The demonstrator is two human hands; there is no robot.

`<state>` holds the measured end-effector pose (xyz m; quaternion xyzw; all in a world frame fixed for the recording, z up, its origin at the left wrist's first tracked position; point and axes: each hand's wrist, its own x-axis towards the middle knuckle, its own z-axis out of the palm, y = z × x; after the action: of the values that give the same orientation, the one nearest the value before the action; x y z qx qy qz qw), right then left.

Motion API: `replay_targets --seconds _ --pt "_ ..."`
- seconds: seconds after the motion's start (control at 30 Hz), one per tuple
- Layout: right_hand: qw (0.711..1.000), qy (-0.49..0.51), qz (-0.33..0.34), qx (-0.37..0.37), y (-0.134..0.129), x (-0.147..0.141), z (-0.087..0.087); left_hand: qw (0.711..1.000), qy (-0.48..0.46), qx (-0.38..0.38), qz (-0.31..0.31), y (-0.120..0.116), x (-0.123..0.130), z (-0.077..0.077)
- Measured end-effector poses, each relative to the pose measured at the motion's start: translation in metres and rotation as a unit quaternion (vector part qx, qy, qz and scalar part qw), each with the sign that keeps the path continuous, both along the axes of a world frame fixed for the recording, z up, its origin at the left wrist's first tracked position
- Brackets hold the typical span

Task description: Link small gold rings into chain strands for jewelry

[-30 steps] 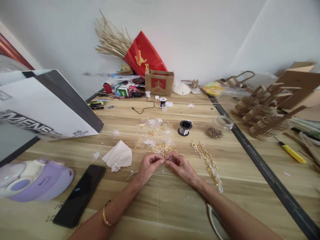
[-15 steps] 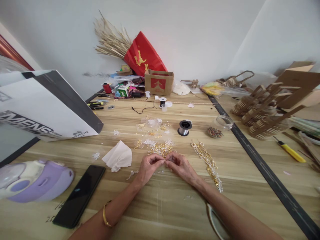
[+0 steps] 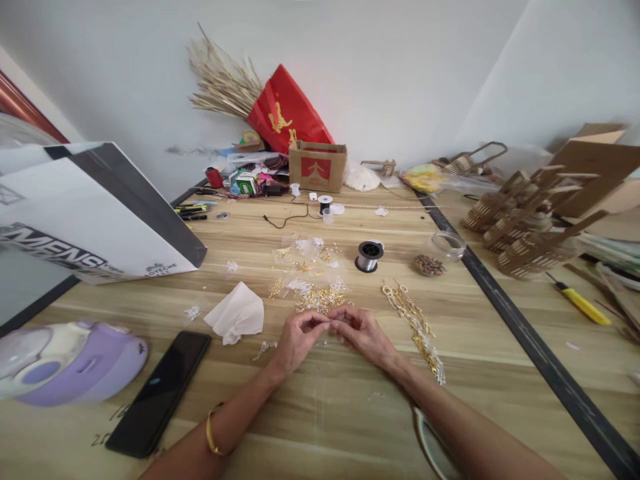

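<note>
My left hand (image 3: pixel 299 337) and my right hand (image 3: pixel 364 335) meet fingertip to fingertip over the wooden table, each closed in a pinch. What they pinch is too small to make out. Just beyond the fingers spreads a pile of gold and silver beads (image 3: pixel 320 298), partly hidden by my hands. A thin silver chain (image 3: pixel 266 348) lies left of my left hand and seems to run behind it. To the right of my hands lie several gold and silver beaded strands (image 3: pixel 414 320). A spool of clear line (image 3: pixel 370 257) stands upright behind them.
Left of my hands are a white cloth (image 3: pixel 237 313), a black phone (image 3: pixel 159 393), a purple appliance (image 3: pixel 85 363) and a large white box (image 3: pixel 90 220). A glass jar (image 3: pixel 447 247), a yellow-handled tool (image 3: pixel 583 303) and woven baskets (image 3: pixel 520 247) stand or lie on the right.
My hands stay pinched together in nearly the same place, with only slight finger movement. Nothing else has visibly moved.
</note>
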<state>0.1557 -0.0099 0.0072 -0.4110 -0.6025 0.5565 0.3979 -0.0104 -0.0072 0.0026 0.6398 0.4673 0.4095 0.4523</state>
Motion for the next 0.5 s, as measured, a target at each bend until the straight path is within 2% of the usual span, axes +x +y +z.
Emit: replay_targets --seconds 0.13,0.27,0.5 --pt "1.0 -0.022 -0.012 0.004 -0.001 -0.0006 -0.0036 0.995 0.048 0.088 0.012 -0.0026 0.001 -0.0018" --pt "0.996 -0.063 -0.025 0.051 -0.0032 -0.0011 -0.0073 0.984 0.075 0.162 0.01 -0.0028 0.0015 -0.0065" --pt "0.981 -0.131 -0.039 0.14 -0.0053 -0.0016 -0.0067 0.971 0.126 0.203 0.019 -0.0039 0.0018 -0.0096"
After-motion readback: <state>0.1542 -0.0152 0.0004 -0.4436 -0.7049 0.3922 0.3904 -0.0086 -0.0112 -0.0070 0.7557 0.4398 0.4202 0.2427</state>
